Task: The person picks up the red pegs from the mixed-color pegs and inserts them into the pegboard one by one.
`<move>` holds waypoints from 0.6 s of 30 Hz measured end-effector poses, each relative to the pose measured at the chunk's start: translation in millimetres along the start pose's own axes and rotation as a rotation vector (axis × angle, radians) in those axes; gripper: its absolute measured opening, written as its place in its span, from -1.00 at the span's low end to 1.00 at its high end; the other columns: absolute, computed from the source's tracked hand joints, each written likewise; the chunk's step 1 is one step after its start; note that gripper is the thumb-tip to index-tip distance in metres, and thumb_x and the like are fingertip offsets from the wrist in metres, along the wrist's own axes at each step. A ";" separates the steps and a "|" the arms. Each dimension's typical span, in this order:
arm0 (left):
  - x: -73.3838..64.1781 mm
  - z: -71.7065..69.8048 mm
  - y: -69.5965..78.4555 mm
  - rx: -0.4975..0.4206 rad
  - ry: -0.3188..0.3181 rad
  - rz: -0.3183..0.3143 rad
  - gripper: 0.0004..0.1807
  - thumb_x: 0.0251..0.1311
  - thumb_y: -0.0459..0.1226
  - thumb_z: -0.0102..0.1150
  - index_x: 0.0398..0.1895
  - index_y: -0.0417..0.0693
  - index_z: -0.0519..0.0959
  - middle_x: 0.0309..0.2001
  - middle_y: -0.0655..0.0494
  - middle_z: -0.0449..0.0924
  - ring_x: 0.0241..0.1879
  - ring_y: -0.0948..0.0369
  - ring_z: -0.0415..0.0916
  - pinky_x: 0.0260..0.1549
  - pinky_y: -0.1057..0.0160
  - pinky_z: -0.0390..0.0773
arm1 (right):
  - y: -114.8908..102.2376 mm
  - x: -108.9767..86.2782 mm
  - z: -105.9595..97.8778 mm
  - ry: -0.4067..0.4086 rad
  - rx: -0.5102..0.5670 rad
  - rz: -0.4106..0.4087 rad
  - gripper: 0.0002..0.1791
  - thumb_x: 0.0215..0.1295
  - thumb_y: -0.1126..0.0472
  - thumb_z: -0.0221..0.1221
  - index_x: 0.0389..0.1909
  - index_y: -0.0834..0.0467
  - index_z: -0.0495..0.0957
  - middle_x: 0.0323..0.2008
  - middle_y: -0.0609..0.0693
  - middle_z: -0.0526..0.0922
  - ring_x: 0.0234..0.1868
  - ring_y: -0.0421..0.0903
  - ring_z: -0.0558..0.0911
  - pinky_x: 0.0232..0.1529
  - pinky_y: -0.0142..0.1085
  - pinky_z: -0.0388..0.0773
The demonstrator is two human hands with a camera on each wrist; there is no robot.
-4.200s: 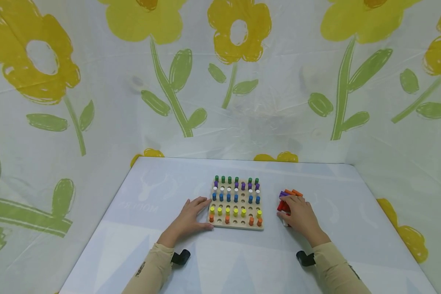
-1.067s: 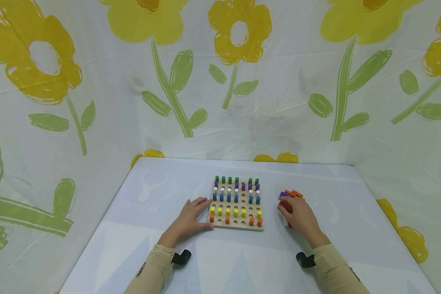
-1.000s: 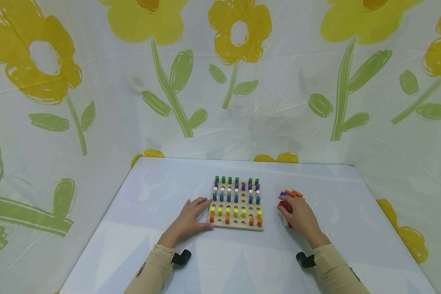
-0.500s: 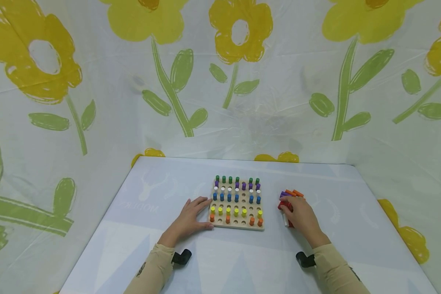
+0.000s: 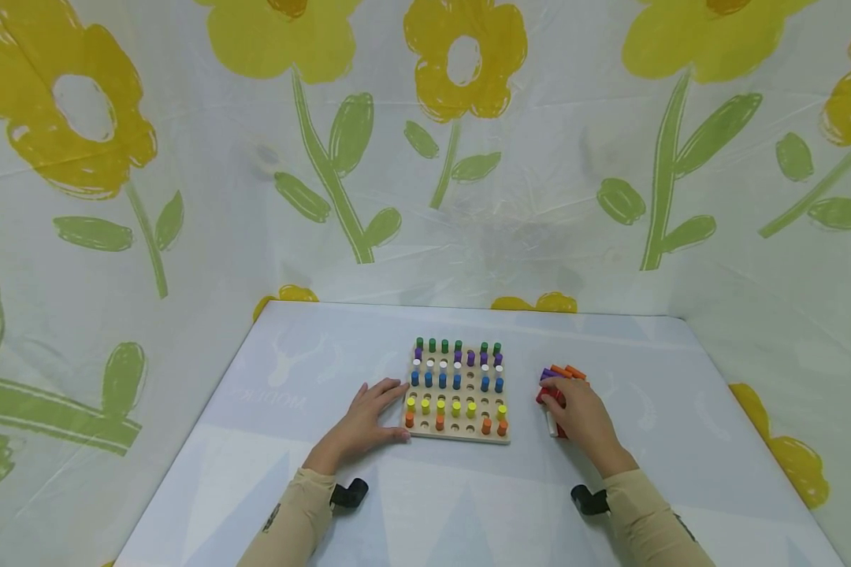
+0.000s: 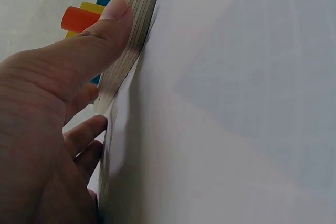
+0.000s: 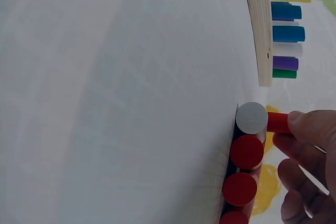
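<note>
In the head view, a wooden pegboard (image 5: 425, 435) stands in the middle of the table with rows of coloured pegs upright in its holes. My left hand (image 5: 357, 421) is at its left side, fingers stretched along the edge and thumb at the near left corner; in the left wrist view the thumb (image 6: 107, 30) lies against the board's edge. My right hand (image 5: 580, 416) is over a pile of loose pegs to the right. In the right wrist view its thumb and forefinger pinch a red peg (image 7: 278, 122), just beside a white peg (image 7: 252, 118) lying on the table.
Loose purple pegs (image 5: 549, 374) and orange pegs (image 5: 574, 372) lie beyond my right hand. More red pegs (image 7: 240, 188) lie side by side next to the white one. A flowered sheet (image 5: 539, 197) hangs behind the table (image 5: 425, 504).
Earlier my right fingers were spread over the loose pegs; now thumb and forefinger pinch a red one. The left hand and pegboard stay in place.
</note>
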State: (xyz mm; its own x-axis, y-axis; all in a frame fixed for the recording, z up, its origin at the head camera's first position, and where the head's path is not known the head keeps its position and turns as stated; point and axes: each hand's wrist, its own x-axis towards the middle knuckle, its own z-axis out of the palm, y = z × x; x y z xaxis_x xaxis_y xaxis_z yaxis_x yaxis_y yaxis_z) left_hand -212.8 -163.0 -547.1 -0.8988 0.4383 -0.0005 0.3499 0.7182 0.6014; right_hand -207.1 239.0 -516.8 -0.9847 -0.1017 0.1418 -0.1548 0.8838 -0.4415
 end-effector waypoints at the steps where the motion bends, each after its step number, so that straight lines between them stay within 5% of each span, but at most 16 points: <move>1: 0.1 0.0 -0.3 -0.002 0.000 -0.001 0.00 0.06 0.15 0.47 0.56 0.08 0.28 0.51 0.00 0.22 0.53 -0.02 0.09 0.55 -0.16 -0.32 | -0.2 0.0 -0.1 0.001 -0.001 -0.001 -0.68 0.37 0.18 0.32 0.08 0.19 0.67 0.06 0.22 0.66 0.10 0.23 0.58 0.14 0.18 0.57; 13: 1.4 -2.1 1.7 -0.010 0.004 -0.009 0.01 0.03 0.14 0.50 0.55 0.08 0.31 0.50 -0.01 0.25 0.52 -0.03 0.12 0.55 -0.17 -0.30 | -0.7 1.0 -0.2 0.019 0.006 -0.010 -0.69 0.38 0.18 0.31 0.08 0.19 0.67 -0.05 0.13 0.69 -0.07 0.10 0.58 0.01 0.08 0.63; 18: 0.5 -2.2 3.0 -0.019 0.009 -0.013 0.00 0.03 0.12 0.51 0.54 0.07 0.32 0.49 -0.03 0.26 0.52 -0.04 0.13 0.55 -0.19 -0.30 | -0.5 1.2 0.5 0.017 0.004 -0.016 -0.67 0.39 0.19 0.30 0.10 0.20 0.65 -0.01 0.16 0.69 0.01 0.16 0.60 0.09 0.14 0.60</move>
State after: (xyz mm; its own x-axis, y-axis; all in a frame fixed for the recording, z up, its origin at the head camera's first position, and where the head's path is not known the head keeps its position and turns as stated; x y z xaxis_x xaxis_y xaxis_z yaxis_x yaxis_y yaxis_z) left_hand -212.7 -161.8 -543.6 -0.9055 0.4242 -0.0012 0.3333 0.7131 0.6167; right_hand -208.2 238.1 -516.8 -0.9806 -0.1075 0.1640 -0.1705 0.8803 -0.4427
